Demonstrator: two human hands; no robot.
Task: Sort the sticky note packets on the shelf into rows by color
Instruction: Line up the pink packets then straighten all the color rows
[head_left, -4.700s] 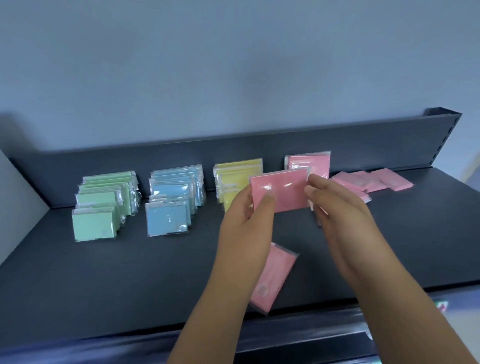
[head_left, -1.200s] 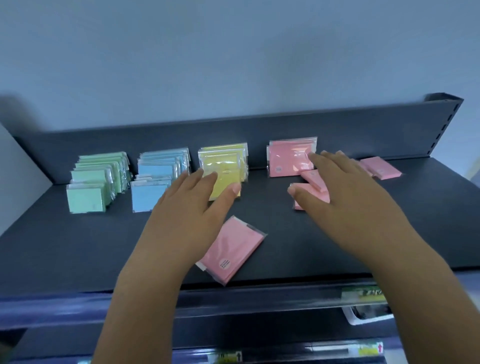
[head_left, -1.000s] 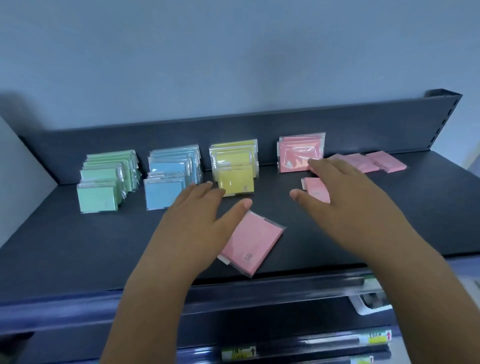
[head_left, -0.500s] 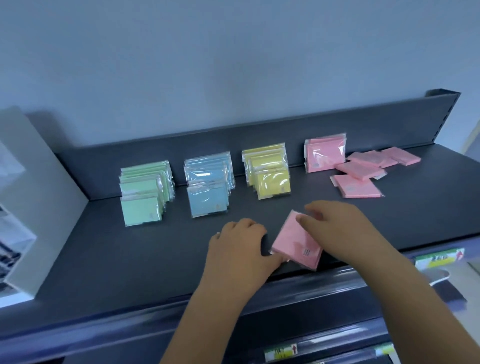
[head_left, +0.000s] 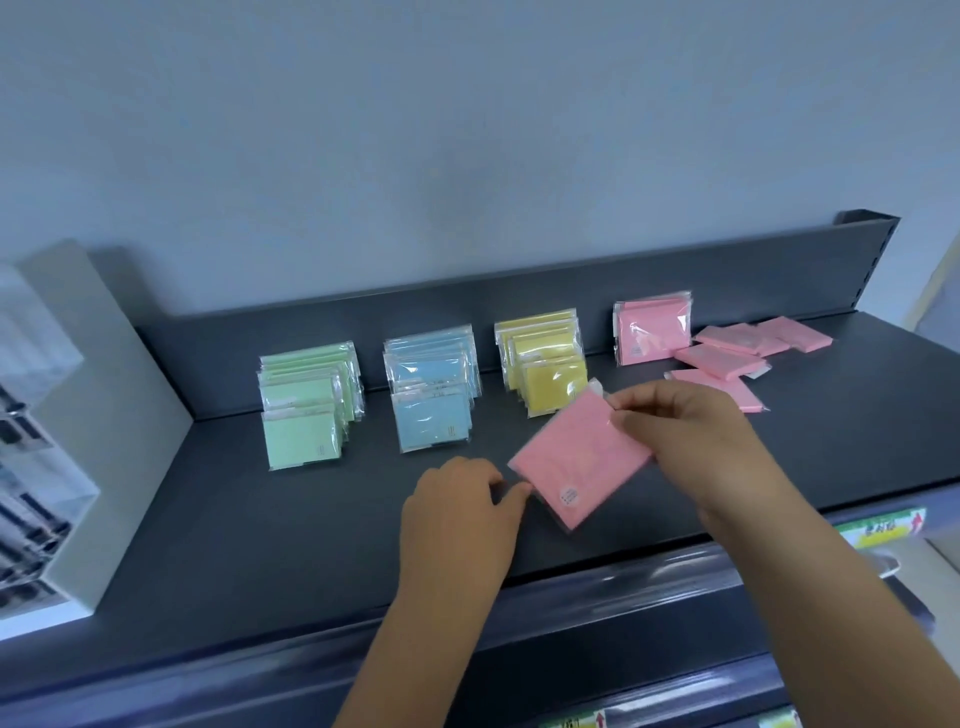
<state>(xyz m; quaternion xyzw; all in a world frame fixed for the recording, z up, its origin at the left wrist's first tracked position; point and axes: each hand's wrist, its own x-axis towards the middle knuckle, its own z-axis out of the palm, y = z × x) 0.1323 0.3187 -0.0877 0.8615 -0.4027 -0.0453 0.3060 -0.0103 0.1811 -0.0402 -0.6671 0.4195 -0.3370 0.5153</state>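
Note:
A pink sticky note packet (head_left: 574, 462) is tilted up off the dark shelf (head_left: 260, 530) near its front edge. My right hand (head_left: 691, 431) pinches its upper right corner. My left hand (head_left: 457, 509) touches its lower left corner with the thumb, fingers curled. Behind stand rows of upright packets: green (head_left: 306, 400), blue (head_left: 434, 389), yellow (head_left: 545, 361) and pink (head_left: 654, 332). Several loose pink packets (head_left: 727, 358) lie flat to the right of the pink row.
A white box-like divider (head_left: 78, 415) stands at the shelf's left end. The shelf's back panel (head_left: 519, 296) runs behind the rows. Price labels (head_left: 878, 527) sit on the front rail at the right.
Both hands dropped from the back rows to the pink packet at the front edge. The right hand has lifted it by a corner, tilting it up. The camera view swung right.

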